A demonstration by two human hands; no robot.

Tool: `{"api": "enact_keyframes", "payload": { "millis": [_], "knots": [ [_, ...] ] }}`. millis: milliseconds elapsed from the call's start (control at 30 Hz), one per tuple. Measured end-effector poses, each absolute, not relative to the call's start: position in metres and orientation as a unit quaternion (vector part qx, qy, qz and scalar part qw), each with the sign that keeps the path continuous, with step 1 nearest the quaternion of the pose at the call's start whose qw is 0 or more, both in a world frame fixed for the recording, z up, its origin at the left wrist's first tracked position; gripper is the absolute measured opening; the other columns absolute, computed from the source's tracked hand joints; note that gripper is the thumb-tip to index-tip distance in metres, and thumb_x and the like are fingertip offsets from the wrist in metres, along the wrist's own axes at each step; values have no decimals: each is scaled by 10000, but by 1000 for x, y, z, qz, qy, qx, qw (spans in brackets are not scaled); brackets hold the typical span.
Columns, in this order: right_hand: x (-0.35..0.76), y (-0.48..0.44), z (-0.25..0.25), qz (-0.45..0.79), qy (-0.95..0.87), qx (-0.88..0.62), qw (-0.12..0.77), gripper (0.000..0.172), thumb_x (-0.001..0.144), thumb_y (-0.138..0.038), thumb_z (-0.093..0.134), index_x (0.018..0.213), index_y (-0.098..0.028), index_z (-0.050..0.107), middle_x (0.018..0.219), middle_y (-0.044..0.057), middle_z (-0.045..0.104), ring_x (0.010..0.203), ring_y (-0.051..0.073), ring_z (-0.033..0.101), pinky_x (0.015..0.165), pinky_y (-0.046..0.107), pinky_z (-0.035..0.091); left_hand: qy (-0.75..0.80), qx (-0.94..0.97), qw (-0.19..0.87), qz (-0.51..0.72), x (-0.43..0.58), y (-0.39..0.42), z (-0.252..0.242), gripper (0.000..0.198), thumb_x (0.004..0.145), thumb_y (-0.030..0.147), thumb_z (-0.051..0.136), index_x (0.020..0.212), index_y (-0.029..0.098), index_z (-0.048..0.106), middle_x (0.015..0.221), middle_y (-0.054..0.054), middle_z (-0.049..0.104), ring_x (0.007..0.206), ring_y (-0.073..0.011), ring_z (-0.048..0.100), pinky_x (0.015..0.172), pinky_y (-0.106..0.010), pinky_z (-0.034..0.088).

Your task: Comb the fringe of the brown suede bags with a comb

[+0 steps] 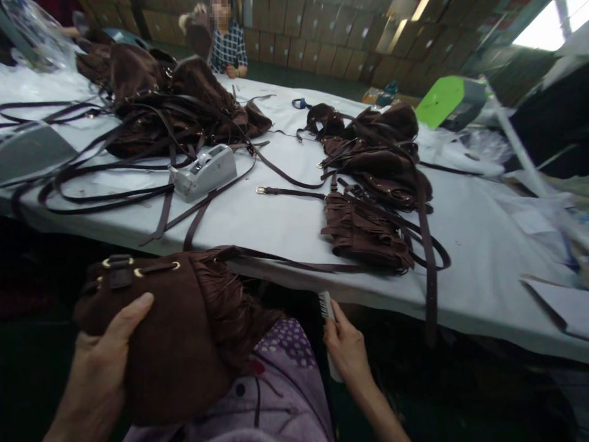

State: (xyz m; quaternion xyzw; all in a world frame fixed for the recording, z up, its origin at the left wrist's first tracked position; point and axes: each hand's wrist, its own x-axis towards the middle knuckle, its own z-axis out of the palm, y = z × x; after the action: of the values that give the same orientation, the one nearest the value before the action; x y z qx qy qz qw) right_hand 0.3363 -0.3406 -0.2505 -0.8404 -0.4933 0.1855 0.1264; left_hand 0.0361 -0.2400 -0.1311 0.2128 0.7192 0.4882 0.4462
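A dark brown bag [165,344] with gold eyelets, a buckle tab and fringe rests over my lap at the lower left. My left hand [103,362] grips its left side, thumb on the front panel and the other fingers hidden behind. To the right of my lap, below the table edge, my right hand [346,344] is closed around a pale brush [326,305], whose bristles point up and left. The brush and the bag are apart. A strap runs from the bag toward the table edge.
The white table [285,221] holds a large pile of brown bags [184,104], another stack of bags [377,153], loose straps, a grey tape dispenser [207,172] and a green-and-grey device [442,101]. Across it sits a person [229,49] in a checked shirt. Boxes line the back.
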Motion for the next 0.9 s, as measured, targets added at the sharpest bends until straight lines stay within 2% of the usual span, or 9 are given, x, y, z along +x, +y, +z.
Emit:
{"api": "enact_keyframes", "payload": {
  "millis": [67, 133, 333, 467, 533, 600, 700, 800, 900],
  "knots": [
    [289, -331, -228, 180, -545, -789, 218, 502, 971, -236, 280, 1467, -159, 269, 696, 20, 688, 510, 139, 624, 514, 203, 467, 702, 226, 484, 471, 53, -246, -134, 504, 624, 354, 803, 1072, 155, 686, 918, -38, 738, 827, -241, 695, 720, -301, 587],
    [238, -317, -220, 165, -651, -707, 222, 561, 930, -178, 340, 1477, -136, 227, 777, 60, 704, 576, 154, 648, 561, 225, 492, 682, 239, 508, 469, 67, -253, -136, 506, 634, 346, 798, 1102, 196, 678, 974, -30, 735, 867, -238, 693, 697, -263, 589],
    [235, -305, -281, 235, -644, -720, -108, 651, 810, -57, 514, 1430, -162, 346, 783, 126, 715, 725, 221, 699, 629, 283, 522, 722, 179, 483, 462, 53, -259, -126, 542, 607, 366, 798, 1123, 262, 668, 923, 10, 746, 751, -207, 709, 571, -220, 588],
    [310, -325, -293, 217, -549, -790, -164, 538, 853, -67, 441, 1389, -83, 409, 785, 183, 719, 730, 281, 709, 599, 322, 521, 751, 162, 443, 461, 45, -256, -129, 586, 612, 363, 788, 1168, 249, 643, 918, 3, 747, 751, -204, 707, 643, -244, 592],
    [315, -328, -273, 191, -526, -822, -103, 485, 916, -120, 355, 1397, -118, 409, 806, 153, 728, 710, 258, 710, 596, 299, 514, 735, 180, 463, 461, 52, -257, -133, 592, 611, 355, 793, 1171, 237, 641, 1001, -13, 732, 832, -221, 700, 693, -255, 592],
    [289, -324, -250, 155, -563, -810, 56, 491, 957, -175, 278, 1445, -148, 326, 869, 121, 732, 685, 209, 700, 615, 267, 514, 717, 208, 493, 446, 62, -260, -136, 566, 629, 373, 784, 1158, 227, 647, 1075, -32, 710, 903, -243, 686, 708, -266, 594],
    [236, -310, -240, 115, -715, -654, 219, 567, 919, -163, 333, 1476, -122, 234, 902, 122, 718, 664, 177, 670, 637, 253, 519, 710, 250, 497, 432, 67, -263, -138, 507, 662, 388, 758, 1131, 224, 653, 1071, -31, 710, 976, -251, 666, 737, -273, 593],
    [227, -306, -269, 115, -765, -631, 64, 673, 797, -73, 474, 1447, -131, 312, 736, 92, 695, 589, 185, 643, 550, 252, 491, 731, 261, 457, 435, 57, -260, -140, 502, 637, 374, 769, 1099, 208, 662, 953, -28, 738, 975, -253, 669, 804, -305, 579],
    [264, -315, -308, 125, -697, -698, -104, 722, 756, -21, 514, 1437, -187, 342, 795, 107, 702, 651, 206, 670, 565, 255, 484, 744, 253, 470, 401, 50, -256, -142, 519, 618, 350, 776, 1096, 184, 661, 872, -41, 746, 956, -271, 675, 829, -339, 572]
  ]
}}
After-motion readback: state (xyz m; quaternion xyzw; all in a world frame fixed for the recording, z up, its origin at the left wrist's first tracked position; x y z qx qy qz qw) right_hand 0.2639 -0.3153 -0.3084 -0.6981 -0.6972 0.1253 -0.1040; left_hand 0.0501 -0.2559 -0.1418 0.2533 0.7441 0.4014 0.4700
